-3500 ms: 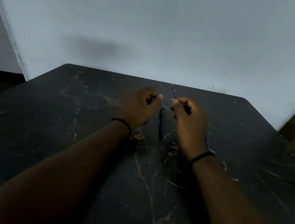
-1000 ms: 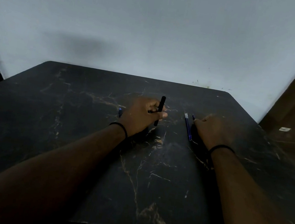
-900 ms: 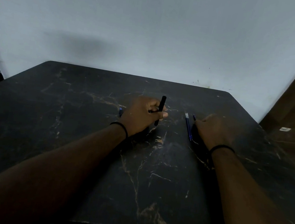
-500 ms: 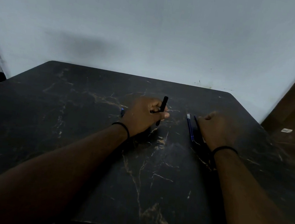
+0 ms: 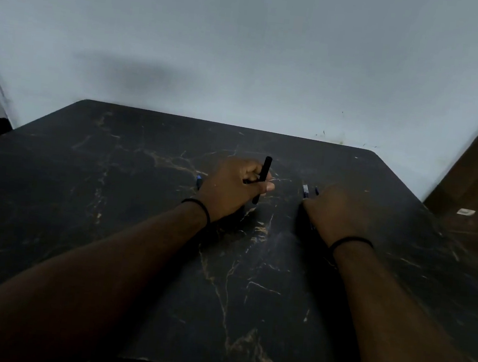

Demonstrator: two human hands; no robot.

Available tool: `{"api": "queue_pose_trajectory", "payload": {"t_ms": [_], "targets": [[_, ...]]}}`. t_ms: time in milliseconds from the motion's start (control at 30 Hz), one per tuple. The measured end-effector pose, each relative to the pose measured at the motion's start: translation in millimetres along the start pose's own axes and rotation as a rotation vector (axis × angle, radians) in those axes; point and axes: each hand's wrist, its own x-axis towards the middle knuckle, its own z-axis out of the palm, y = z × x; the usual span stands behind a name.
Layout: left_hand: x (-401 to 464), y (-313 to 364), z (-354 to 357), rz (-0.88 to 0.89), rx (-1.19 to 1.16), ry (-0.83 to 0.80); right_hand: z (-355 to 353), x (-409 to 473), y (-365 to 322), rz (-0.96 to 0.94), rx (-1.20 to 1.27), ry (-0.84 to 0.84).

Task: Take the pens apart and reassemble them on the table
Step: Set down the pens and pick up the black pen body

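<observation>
Left fingers (image 5: 252, 172) curled round a black barrel (image 5: 262, 180), thumb pressed across its front, just right of frame centre. Barrel held near upright, top end poking above the knuckles, lower end hanging just above the tabletop (image 5: 125, 227) or touching it; cannot tell which. Left hand (image 5: 231, 187) resting low, a black band at the wrist.

Right fingers folded under and hidden behind the back of the right hand (image 5: 334, 211), right of centre; cannot tell whether holding anything or merely lying on the parts beneath. Directly at the far-left edge of that hand, a blue refill (image 5: 305, 190) with a pale tip, flat on the tabletop, and a second thin blue piece (image 5: 316, 190) beside it, both running under the hand. Near ends lost beneath the knuckles.

Further out, at the left hand's outer side, a small blue bit (image 5: 198, 181) peeking out on the tabletop, mostly hidden; probably a cap or another pen part.

Judged as mid-reassembly: barrel in one hand, insides lying loose by the other. Next move likely a pickup of the refill by the right fingers, then threading it into the barrel's open end. Calls for a fine pinch on a thin, roll-prone stick, and for lining up two narrow ends in dim light.
</observation>
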Motion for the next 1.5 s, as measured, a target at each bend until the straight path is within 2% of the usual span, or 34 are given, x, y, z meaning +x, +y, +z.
{"api": "queue_pose_trajectory", "payload": {"t_ms": [200,400,633,767,867,1033,1100,1233,1333,1500], "targets": [[0,-1,1,-0.012,0.009,-0.012,-1,-3,-10,0.046,0.030,-0.096],[1,-2,0,-0.017,0.011,-0.009,3,-8,-18,-0.029,-0.017,-0.036],[0,2,0,-0.004,0.003,-0.004,-2,-9,-16,-0.012,0.056,-0.089],[-2,3,0,-0.015,-0.013,0.001,-12,-8,-16,-0.007,0.115,-0.063],[-1,3,0,-0.017,-0.002,0.013,-20,-12,-22,-0.040,0.165,0.034],[0,2,-2,0.015,0.057,0.022,-24,-23,-34,-0.186,0.456,0.260],[1,1,-4,0.027,0.102,0.034,-23,-26,-36,-0.280,0.586,0.294],[4,-2,-4,0.014,0.177,0.055,-23,-26,-43,-0.296,0.884,0.177],[8,-4,-7,0.021,0.272,0.074,-24,-28,-45,-0.324,0.990,0.097],[10,-4,-13,0.031,0.368,0.146,-26,-32,-46,-0.360,1.039,0.163]]}}
